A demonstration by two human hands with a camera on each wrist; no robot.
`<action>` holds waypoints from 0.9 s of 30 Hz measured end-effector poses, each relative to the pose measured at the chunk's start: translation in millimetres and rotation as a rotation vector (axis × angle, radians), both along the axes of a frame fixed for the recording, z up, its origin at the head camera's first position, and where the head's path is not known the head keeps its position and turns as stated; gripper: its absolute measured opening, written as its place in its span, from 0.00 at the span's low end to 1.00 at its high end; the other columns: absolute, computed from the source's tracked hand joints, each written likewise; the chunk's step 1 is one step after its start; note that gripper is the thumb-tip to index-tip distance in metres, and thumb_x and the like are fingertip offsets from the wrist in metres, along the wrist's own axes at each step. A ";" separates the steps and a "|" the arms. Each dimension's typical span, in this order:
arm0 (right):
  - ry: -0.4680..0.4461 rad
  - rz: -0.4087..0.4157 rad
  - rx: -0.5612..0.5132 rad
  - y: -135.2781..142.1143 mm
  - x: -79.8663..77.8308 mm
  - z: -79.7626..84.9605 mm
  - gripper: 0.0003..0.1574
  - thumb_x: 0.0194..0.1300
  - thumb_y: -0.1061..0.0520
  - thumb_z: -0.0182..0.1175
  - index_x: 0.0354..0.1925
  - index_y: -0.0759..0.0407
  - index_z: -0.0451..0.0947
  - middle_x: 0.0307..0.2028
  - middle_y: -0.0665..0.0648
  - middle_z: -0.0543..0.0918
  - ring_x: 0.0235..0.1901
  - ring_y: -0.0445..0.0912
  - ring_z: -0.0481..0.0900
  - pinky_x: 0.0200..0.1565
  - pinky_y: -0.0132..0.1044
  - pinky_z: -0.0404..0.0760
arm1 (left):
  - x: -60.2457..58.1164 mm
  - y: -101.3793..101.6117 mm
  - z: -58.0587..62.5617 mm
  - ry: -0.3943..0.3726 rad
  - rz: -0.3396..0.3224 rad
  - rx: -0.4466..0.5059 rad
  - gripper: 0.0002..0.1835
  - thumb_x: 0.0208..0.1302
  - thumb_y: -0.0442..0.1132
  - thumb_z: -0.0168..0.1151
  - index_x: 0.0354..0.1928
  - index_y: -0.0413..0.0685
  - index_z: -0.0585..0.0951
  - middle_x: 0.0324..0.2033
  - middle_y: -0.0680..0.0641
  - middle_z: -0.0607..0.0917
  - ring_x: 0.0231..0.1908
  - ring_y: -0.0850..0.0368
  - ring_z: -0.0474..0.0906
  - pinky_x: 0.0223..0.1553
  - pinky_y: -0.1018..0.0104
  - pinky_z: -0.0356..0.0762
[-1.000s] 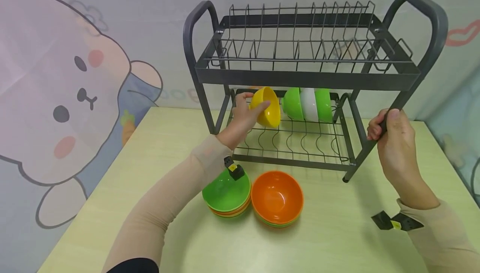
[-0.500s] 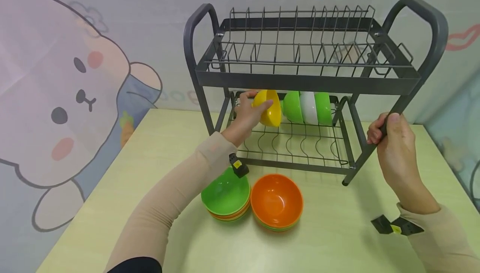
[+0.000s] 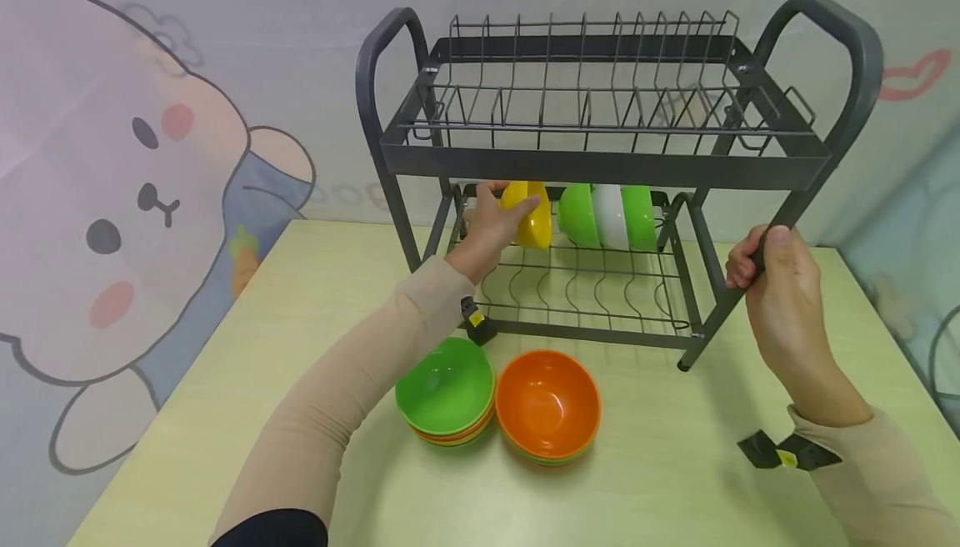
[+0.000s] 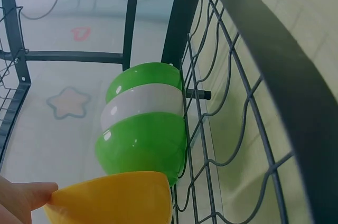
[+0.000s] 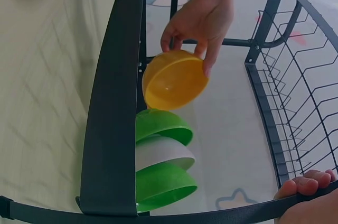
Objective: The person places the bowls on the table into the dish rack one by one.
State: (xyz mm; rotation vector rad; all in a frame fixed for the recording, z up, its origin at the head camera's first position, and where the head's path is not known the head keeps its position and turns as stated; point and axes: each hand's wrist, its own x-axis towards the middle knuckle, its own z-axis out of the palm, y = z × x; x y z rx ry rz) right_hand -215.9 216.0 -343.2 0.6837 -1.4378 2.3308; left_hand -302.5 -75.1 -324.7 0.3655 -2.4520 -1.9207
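Left hand (image 3: 487, 230) pinches yellow bowl (image 3: 534, 223) between thumb and fingers, over the lower shelf (image 3: 585, 335), toward its back-left corner. Bowl tipped on its side, mouth facing shelf's right end, axis roughly along the back edge. Key relation: near green bowl (image 3: 576, 215) just right of it, then white bowl (image 3: 611, 218), far green bowl (image 3: 640, 218), mouths same way. Yellow-green contact: can't tell. Left hand nearer; right hand (image 3: 783, 305) grips right front post (image 3: 726, 309). Green-topped stack (image 3: 446, 388), orange-topped stack (image 3: 549, 405) on bench (image 3: 645, 480), near shelf's front edge.
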 end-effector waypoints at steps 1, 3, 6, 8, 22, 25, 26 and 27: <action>0.004 0.015 -0.007 0.2 -0.4 -0.5 0.17 0.80 0.54 0.44 0.37 0.66 0.66 0.25 0.57 0.61 0.27 0.49 0.56 0.32 0.36 0.60 | -1.5 0.2 -0.3 0.003 -0.004 0.003 0.34 0.68 0.48 0.66 0.69 0.54 0.60 0.63 0.36 0.59 0.56 0.44 0.71 0.51 0.57 0.82; 0.012 0.041 -0.021 0.7 -1.2 -1.8 0.17 0.80 0.54 0.44 0.38 0.68 0.66 0.25 0.57 0.61 0.28 0.49 0.56 0.32 0.36 0.60 | -4.3 0.8 -1.1 0.006 -0.013 0.005 0.35 0.68 0.48 0.66 0.70 0.53 0.59 0.64 0.35 0.58 0.57 0.44 0.71 0.50 0.57 0.82; 0.011 0.035 -0.009 1.4 -1.3 -2.7 0.17 0.80 0.54 0.43 0.38 0.67 0.66 0.25 0.57 0.61 0.28 0.48 0.56 0.32 0.36 0.60 | -7.7 1.6 -1.8 0.006 -0.035 -0.008 0.36 0.68 0.48 0.66 0.72 0.52 0.58 0.65 0.34 0.57 0.59 0.43 0.69 0.51 0.58 0.82; 0.010 0.027 0.000 1.6 -1.2 -2.7 0.17 0.80 0.54 0.43 0.38 0.67 0.66 0.26 0.57 0.61 0.28 0.49 0.56 0.33 0.36 0.61 | -10.0 2.6 -2.0 0.006 -0.046 -0.012 0.38 0.68 0.48 0.66 0.73 0.52 0.57 0.66 0.34 0.57 0.61 0.42 0.67 0.52 0.57 0.81; 0.002 -0.001 0.046 2.1 0.6 -0.1 0.17 0.79 0.52 0.43 0.38 0.65 0.65 0.26 0.56 0.61 0.28 0.48 0.56 0.33 0.34 0.63 | -23.2 11.7 -7.4 -0.005 -0.080 -0.036 0.39 0.68 0.49 0.66 0.74 0.55 0.57 0.65 0.35 0.57 0.64 0.41 0.58 0.54 0.54 0.80; 0.005 -0.006 0.058 2.3 0.8 0.3 0.17 0.80 0.52 0.43 0.38 0.65 0.65 0.26 0.56 0.61 0.28 0.48 0.56 0.33 0.33 0.63 | -24.5 13.3 -8.7 -0.009 -0.072 -0.052 0.39 0.67 0.50 0.67 0.74 0.56 0.58 0.64 0.35 0.59 0.63 0.41 0.59 0.54 0.53 0.79; 0.005 -0.009 0.061 2.4 1.0 0.6 0.17 0.80 0.52 0.43 0.38 0.65 0.65 0.26 0.56 0.61 0.28 0.48 0.56 0.33 0.33 0.63 | -25.2 13.7 -9.0 -0.012 -0.070 -0.061 0.40 0.66 0.50 0.67 0.74 0.56 0.57 0.65 0.35 0.59 0.63 0.40 0.59 0.56 0.51 0.78; 0.005 -0.011 0.064 2.5 1.3 0.9 0.17 0.80 0.52 0.43 0.38 0.65 0.65 0.26 0.56 0.61 0.28 0.48 0.56 0.33 0.33 0.63 | -25.8 14.1 -9.2 -0.015 -0.069 -0.074 0.42 0.66 0.51 0.67 0.75 0.57 0.56 0.66 0.34 0.58 0.64 0.38 0.58 0.58 0.48 0.75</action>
